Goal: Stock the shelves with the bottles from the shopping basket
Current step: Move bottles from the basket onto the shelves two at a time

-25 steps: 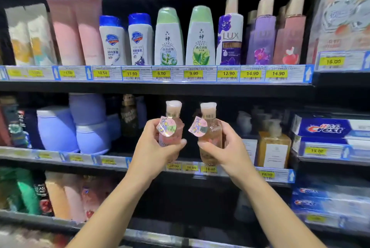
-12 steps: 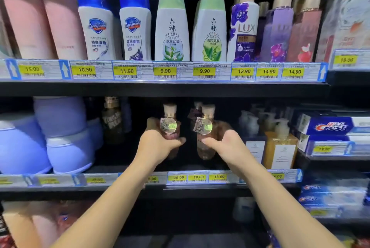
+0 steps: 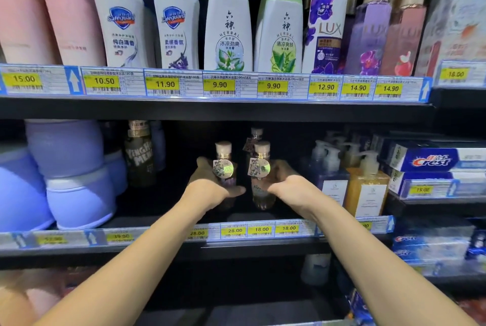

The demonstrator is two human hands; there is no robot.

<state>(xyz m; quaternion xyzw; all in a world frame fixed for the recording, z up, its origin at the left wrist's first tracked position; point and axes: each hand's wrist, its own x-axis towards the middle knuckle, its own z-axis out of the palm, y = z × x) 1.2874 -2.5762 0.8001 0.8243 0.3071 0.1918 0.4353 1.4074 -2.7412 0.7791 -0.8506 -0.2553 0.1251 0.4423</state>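
Two small clear bottles with beige caps and hanging round tags stand upright inside the dark middle shelf point(image 3: 236, 240). My left hand point(image 3: 210, 185) grips the left bottle point(image 3: 224, 165) around its body. My right hand point(image 3: 288, 183) grips the right bottle point(image 3: 261, 167) the same way. A third similar bottle point(image 3: 255, 134) stands behind them, partly hidden. The shopping basket is out of view.
A dark bottle point(image 3: 139, 153) and lilac tubs point(image 3: 65, 167) stand left of my hands; pump bottles point(image 3: 366, 183) stand to the right, with toothpaste boxes point(image 3: 431, 160) beyond. The upper shelf holds several body wash bottles point(image 3: 227, 23). Price tags line the shelf edges.
Both hands have pushed the two bottles from in front of the shelf edge deep into the middle shelf. The camera has moved closer to the shelves.
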